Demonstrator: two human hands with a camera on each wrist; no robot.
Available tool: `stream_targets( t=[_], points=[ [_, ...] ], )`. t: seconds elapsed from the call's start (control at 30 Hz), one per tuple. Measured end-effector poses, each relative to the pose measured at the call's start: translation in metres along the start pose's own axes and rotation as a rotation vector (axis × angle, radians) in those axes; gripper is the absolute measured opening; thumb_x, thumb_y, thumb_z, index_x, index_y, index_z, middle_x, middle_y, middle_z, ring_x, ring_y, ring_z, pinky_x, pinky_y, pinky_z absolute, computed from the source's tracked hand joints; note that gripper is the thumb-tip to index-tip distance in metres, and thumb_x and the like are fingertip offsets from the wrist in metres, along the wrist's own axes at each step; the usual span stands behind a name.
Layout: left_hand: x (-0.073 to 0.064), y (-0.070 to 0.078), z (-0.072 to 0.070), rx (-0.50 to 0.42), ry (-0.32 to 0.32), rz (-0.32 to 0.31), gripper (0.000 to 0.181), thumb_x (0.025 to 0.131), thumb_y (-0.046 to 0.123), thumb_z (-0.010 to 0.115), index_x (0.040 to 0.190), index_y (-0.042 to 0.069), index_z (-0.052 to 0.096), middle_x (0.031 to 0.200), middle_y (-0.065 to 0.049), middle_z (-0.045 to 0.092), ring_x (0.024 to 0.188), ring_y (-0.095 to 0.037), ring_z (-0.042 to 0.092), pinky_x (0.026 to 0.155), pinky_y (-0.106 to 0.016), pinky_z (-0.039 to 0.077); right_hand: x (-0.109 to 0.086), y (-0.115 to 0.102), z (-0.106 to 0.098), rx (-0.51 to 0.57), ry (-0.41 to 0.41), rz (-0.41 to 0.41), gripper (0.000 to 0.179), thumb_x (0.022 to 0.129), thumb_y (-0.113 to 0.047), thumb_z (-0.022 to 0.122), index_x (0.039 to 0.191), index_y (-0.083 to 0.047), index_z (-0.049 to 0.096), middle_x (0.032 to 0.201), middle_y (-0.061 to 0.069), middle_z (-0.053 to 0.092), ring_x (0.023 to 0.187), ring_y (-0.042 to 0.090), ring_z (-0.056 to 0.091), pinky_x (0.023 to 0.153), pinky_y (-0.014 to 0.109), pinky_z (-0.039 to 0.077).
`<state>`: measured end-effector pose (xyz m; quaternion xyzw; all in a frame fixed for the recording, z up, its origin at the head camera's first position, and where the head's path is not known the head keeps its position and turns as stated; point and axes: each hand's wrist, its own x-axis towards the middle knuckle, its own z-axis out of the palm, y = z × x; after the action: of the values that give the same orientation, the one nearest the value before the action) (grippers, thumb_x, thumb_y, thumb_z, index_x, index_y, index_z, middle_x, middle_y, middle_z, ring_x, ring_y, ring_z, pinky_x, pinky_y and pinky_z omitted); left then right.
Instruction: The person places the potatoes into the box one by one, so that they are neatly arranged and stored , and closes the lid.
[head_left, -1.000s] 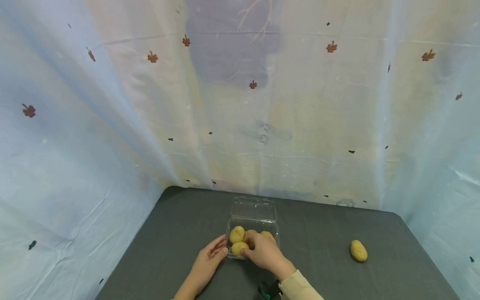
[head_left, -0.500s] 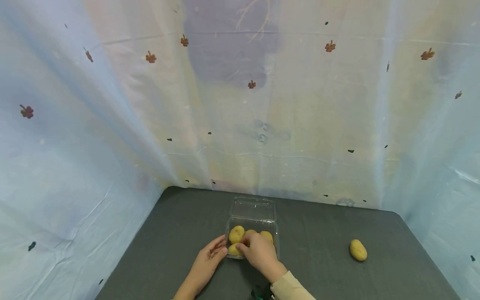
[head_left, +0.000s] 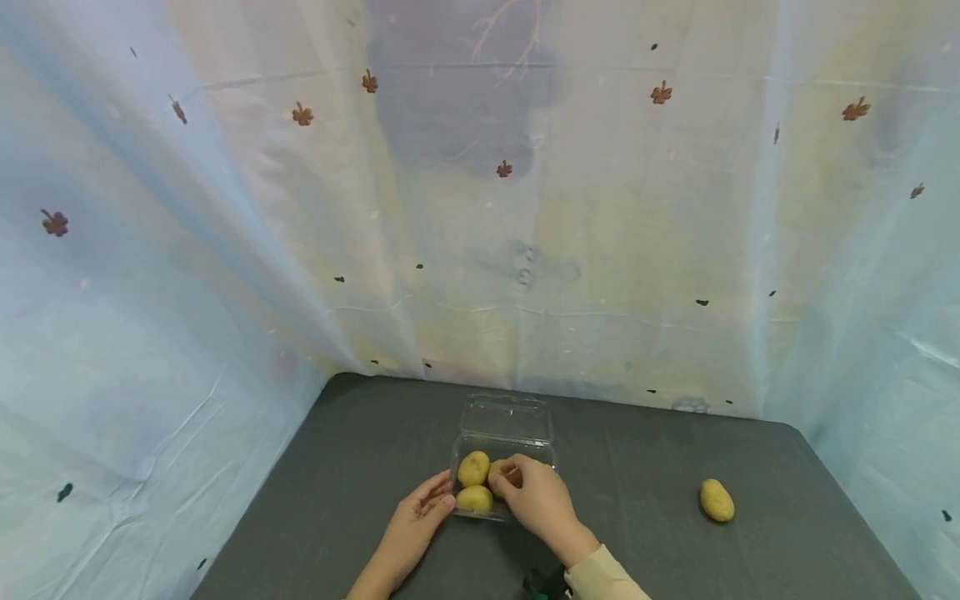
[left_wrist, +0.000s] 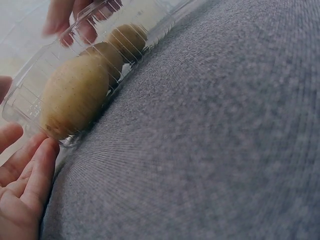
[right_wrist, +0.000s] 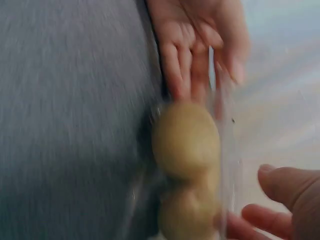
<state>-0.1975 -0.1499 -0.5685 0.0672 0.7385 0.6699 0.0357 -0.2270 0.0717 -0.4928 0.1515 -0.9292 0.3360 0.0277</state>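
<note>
A clear plastic container (head_left: pixel 504 510) with its lid (head_left: pixel 508 417) folded back stands on the dark table. Inside lie several potatoes, among them a back-left potato (head_left: pixel 473 469), a front-left potato (head_left: pixel 475 499) and one partly hidden potato (head_left: pixel 497 481). My left hand (head_left: pixel 416 514) touches the container's left end, its fingers fairly straight in the left wrist view. Over the middle and right of the container is my right hand (head_left: pixel 536 497), thumb and fingers apart, near the partly hidden potato. In the right wrist view its thumb (right_wrist: pixel 282 185) stands free; the fingers are partly cut off.
A single potato (head_left: pixel 717 500) lies on the right part of the dark table (head_left: pixel 637 517). Hanging cloth (head_left: pixel 600 250) with leaf patterns encloses the back and sides. A small dark object (head_left: pixel 546 585) is beside the right wrist, at the frame's bottom.
My right hand first shifted left at the front-left potato, then drew back to the right, off it. That potato now shows whole. The left hand stays at the container's end.
</note>
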Motion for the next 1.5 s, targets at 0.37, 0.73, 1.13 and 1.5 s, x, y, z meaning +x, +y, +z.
stream_targets(
  t=[0.37, 0.73, 1.13, 1.5],
  points=[
    [0.000, 0.001, -0.003, -0.012, -0.008, 0.003, 0.056, 0.100, 0.033, 0.056, 0.146, 0.007, 0.041, 0.139, -0.018, 0.049, 0.127, -0.031, 0.048, 0.099, -0.029, 0.045, -0.005, 0.052, -0.044, -0.011, 0.234, 0.101, 0.039, 0.087, -0.037, 0.073, 0.117, -0.013, 0.066, 0.103, 0.003, 0.068, 0.090, 0.023, 0.061, 0.088, 0.048, 0.040],
    [0.000, -0.004, -0.004, 0.012, -0.001, -0.004, 0.054, 0.100, 0.034, 0.055, 0.146, 0.010, 0.041, 0.140, -0.016, 0.050, 0.127, -0.029, 0.049, 0.100, -0.031, 0.044, -0.026, 0.117, -0.078, -0.147, 0.286, 0.203, 0.051, 0.087, -0.038, 0.072, 0.126, -0.006, 0.061, 0.122, 0.018, 0.059, 0.109, 0.038, 0.049, 0.087, 0.057, 0.030],
    [0.000, -0.006, -0.004, 0.006, -0.010, 0.010, 0.054, 0.100, 0.033, 0.056, 0.146, 0.009, 0.042, 0.140, -0.016, 0.050, 0.127, -0.029, 0.048, 0.100, -0.028, 0.044, -0.045, 0.158, -0.109, -0.205, 0.305, 0.349, 0.077, 0.084, -0.046, 0.073, 0.138, 0.001, 0.046, 0.138, 0.032, 0.035, 0.124, 0.056, 0.020, 0.096, 0.070, 0.018],
    [0.002, -0.007, -0.003, 0.005, -0.027, 0.005, 0.053, 0.100, 0.034, 0.055, 0.145, 0.009, 0.043, 0.139, -0.016, 0.050, 0.126, -0.028, 0.049, 0.100, -0.031, 0.044, -0.055, 0.184, -0.122, -0.212, 0.308, 0.459, 0.085, 0.082, -0.053, 0.072, 0.141, 0.001, 0.040, 0.139, 0.036, 0.027, 0.124, 0.057, 0.015, 0.092, 0.071, 0.015]
  ],
)
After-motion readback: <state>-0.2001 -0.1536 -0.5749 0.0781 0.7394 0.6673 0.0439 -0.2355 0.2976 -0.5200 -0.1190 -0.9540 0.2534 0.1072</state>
